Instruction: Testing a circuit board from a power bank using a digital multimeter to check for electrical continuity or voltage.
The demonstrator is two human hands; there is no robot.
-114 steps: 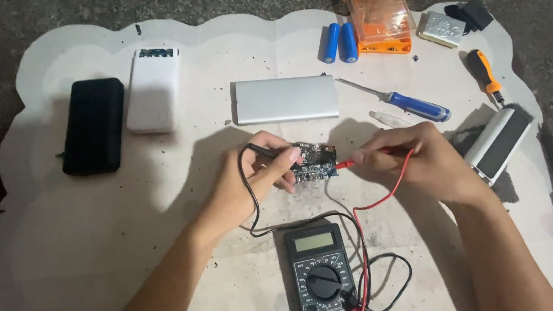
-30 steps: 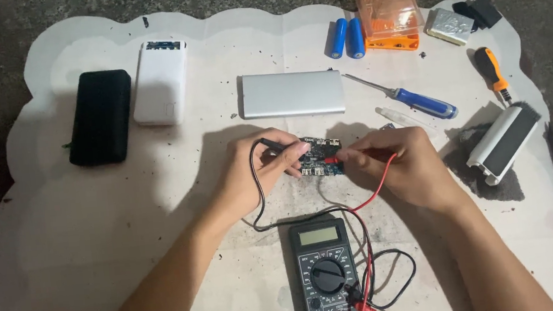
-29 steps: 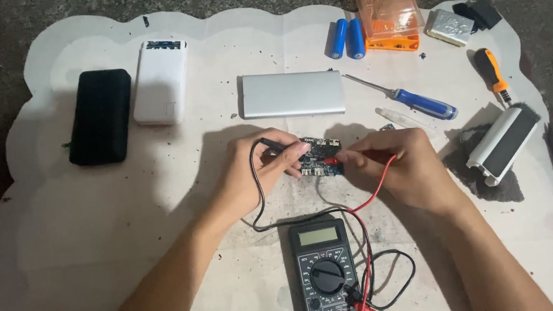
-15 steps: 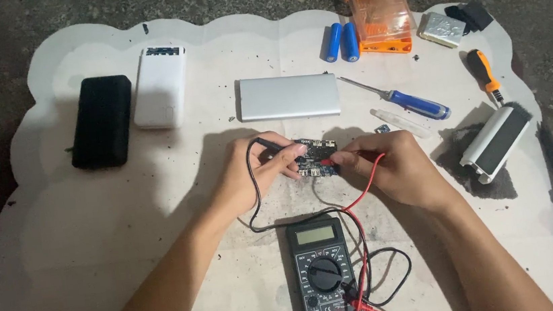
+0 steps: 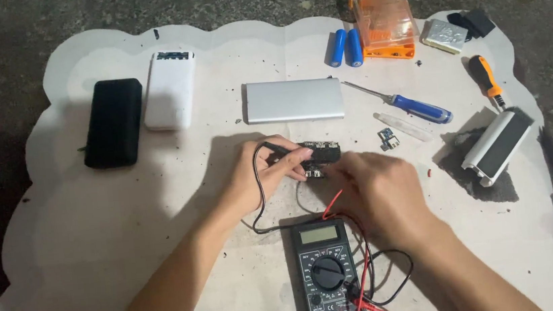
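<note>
My left hand (image 5: 266, 172) pinches the black probe of a multimeter against a small dark circuit board (image 5: 321, 152) lying on the white sheet. My right hand (image 5: 378, 190) is closed around the red probe, whose tip is hidden under the fingers at the board's lower edge. Red and black leads run down to the black multimeter (image 5: 326, 274), which lies between my forearms near the front edge.
A silver power bank (image 5: 294, 100), white power bank (image 5: 170, 88) and black one (image 5: 113, 122) lie at the back. Two blue cells (image 5: 346, 47), an orange plastic box (image 5: 383, 22), blue screwdriver (image 5: 416, 105), orange screwdriver (image 5: 483, 78), and grey casing (image 5: 497, 146) sit right.
My right hand has shifted left and closer over the circuit board, covering the red probe tip. The left hand keeps the black probe on the board.
</note>
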